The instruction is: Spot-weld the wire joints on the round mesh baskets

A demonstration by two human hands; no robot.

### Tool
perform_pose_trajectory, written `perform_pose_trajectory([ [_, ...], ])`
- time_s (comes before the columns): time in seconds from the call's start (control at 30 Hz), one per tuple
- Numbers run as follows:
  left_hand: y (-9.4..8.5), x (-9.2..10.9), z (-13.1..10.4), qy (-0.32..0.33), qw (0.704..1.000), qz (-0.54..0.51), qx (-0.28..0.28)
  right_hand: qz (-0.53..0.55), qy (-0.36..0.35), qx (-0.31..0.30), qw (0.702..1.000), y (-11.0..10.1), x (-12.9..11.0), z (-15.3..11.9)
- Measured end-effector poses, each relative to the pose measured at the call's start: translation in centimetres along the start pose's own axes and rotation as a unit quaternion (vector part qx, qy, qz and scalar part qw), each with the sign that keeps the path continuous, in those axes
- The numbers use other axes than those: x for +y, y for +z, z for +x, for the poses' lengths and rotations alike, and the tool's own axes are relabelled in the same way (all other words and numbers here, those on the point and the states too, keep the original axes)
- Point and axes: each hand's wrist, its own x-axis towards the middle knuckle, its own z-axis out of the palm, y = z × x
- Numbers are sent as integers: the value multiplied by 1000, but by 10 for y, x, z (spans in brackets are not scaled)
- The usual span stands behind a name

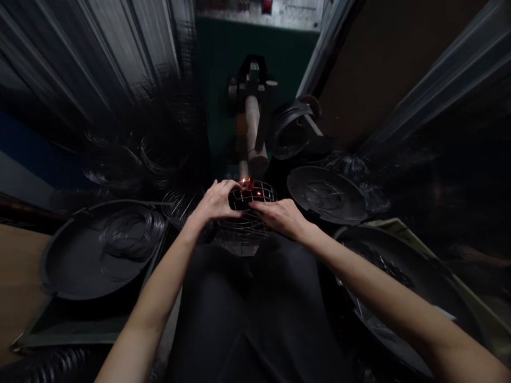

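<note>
A round wire cage (261, 191) of thin metal rods sits under the electrode of a welding machine (252, 127), in front of my lap. Orange glows show where the machine's tip meets the wires. My left hand (217, 201) grips the cage's left side, thumb and fingers curved around its rim. On the near right side, my right hand (281, 215) holds the cage with its fingers pressed to the wires. The cage's lower part is dim and partly hidden by my hands.
On the left, a black round tray (75, 260) bears a coil of wire rings (133, 231). Another dark tray (327, 207) with wire rings stands to the right, and a larger one (435, 287) holds small wire pieces nearer me. A wire coil (289, 130) hangs beside the machine.
</note>
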Motion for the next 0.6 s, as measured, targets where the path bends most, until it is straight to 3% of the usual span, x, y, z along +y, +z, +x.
perform_pose_trajectory([
  [0.27,-5,-5,13,-47,998,-32,7,15,111,98,989,15,6,2],
  [0.6,-10,-21,37,-49,998,-33,19,68,143,147,976,15,19,30],
])
